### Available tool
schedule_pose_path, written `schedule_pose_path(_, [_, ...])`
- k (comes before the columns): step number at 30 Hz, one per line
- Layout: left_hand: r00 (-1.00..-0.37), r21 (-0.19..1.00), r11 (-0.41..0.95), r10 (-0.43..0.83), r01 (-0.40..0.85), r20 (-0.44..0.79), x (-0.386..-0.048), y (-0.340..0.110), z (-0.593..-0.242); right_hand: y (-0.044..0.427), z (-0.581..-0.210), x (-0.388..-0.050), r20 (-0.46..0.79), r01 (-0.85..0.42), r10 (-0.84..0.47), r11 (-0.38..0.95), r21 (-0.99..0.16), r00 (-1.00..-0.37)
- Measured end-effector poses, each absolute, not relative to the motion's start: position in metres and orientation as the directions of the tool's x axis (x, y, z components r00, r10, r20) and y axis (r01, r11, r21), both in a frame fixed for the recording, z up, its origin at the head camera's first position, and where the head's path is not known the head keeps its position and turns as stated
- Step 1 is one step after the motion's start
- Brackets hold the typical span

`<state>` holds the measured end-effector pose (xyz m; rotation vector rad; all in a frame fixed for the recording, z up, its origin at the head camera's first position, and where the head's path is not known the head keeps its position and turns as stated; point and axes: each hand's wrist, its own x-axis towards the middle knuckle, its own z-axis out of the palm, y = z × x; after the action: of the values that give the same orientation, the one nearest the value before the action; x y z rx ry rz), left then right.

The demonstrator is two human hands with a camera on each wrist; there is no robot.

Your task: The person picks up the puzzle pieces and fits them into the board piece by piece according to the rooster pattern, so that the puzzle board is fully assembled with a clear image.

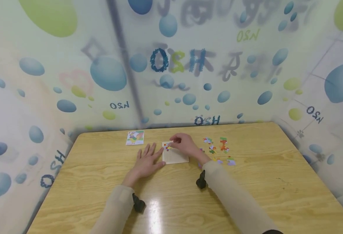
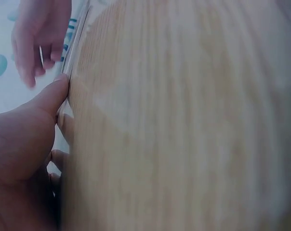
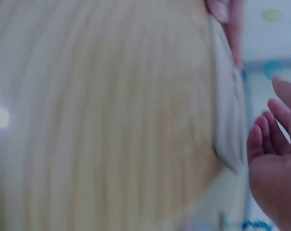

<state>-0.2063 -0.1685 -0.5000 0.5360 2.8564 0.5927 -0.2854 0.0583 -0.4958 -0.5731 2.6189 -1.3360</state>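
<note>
A pale, square puzzle tray (image 1: 175, 158) lies on the wooden table, with a few colourful jigsaw pieces (image 1: 167, 146) in its upper left corner. My left hand (image 1: 146, 165) rests palm down beside the tray, fingers spread, its thumb and forefinger at the left edge. Above the tray hovers my right hand (image 1: 186, 144), partly covering its upper right. The right wrist view shows the right hand (image 3: 280, 159) with loosely bent fingers, thumb apart from them, and no piece visible between. In that view the tray (image 3: 225, 101) is seen nearly edge-on.
Several loose jigsaw pieces (image 1: 223, 146) lie scattered to the right of the tray, some partly behind the right forearm. A picture card (image 1: 135, 137) lies behind the left hand. A patterned curtain (image 1: 165, 97) stands along the table's back edge.
</note>
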Motion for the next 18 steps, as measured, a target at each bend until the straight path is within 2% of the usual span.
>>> schedule_pose_path(5, [-0.915, 0.412, 0.856, 0.388, 0.314, -0.108, -0.207, -0.168, -0.499, 0.106, -0.483, -0.281, 0.04, -0.262, -0.413, 0.495, -0.828, -0.91])
schedule_pose_path(10, [-0.913, 0.415, 0.85, 0.396, 0.324, -0.098, -0.207, -0.167, -0.499, 0.153, -0.478, -0.281, 0.046, -0.241, -0.368, 0.506, -0.828, -0.929])
schedule_pose_path(18, [-0.914, 0.414, 0.851, 0.394, 0.323, -0.098, -0.206, -0.169, -0.501, 0.192, -0.477, -0.285, 0.005, -0.161, -0.287, 0.522, -0.838, -0.958])
